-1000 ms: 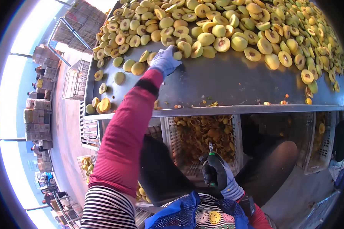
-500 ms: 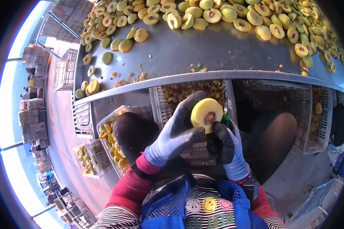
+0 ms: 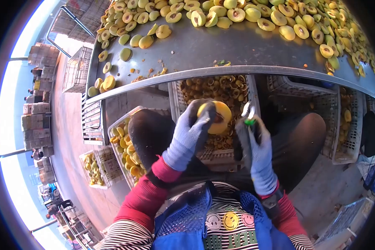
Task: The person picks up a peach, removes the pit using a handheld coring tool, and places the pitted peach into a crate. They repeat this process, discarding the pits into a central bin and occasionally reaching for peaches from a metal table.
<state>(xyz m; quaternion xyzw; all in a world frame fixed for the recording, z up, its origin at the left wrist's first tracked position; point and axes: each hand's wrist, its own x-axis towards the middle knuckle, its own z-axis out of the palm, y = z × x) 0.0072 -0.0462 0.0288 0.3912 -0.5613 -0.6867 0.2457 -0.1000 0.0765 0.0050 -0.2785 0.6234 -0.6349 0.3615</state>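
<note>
A halved yellow fruit [image 3: 221, 118] with a brown hollow at its centre faces up in my left hand [image 3: 194, 129], whose gloved fingers grip its left side. My right hand [image 3: 254, 143], also gloved, is closed round a small tool [image 3: 248, 113] with a green part and a shiny metal end, apart from the fruit. Below both hands a white crate [image 3: 176, 98] holds many brownish scraps [image 3: 237, 89]. Motion blurs the fingers slightly.
Halved fruits [image 3: 279, 18] are heaped on a metal table [image 3: 187, 50] across the front. A crate of yellow pieces [image 3: 131, 156] stands left of my knee, a smaller crate [image 3: 108, 168] beyond it. More crates [image 3: 350, 125] are at the right. Distant people are at the far left.
My hands have moved apart. The fruit has shifted slightly left with my left hand, and the tool in my right hand has come away from it. The view has shifted a little.
</note>
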